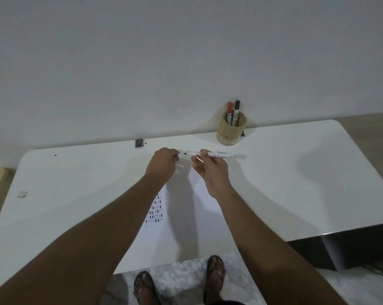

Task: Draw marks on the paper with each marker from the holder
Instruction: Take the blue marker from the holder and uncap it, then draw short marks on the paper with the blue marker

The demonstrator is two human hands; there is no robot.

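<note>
Wooden holder (231,129) (two markers inside) beyond right-hand (210,170) grip on uncapped marker (217,154), left hand (163,165) clenching cap (176,158).

White marker (217,154) with black tip, red print; tan holder (230,130); white paper (199,208) with dark and reddish dashes; white table (296,172).

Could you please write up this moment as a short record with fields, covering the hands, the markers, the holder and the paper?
right hand: grips an uncapped marker, held level, tip pointing left
left hand: closed on a small dark cap, just off the marker tip
holder: tan cup at the table's far edge, by the wall
markers in holder: two, a red-capped one and a black-capped one
paper: flat on the white table, rows of short marks near its left edge
</note>
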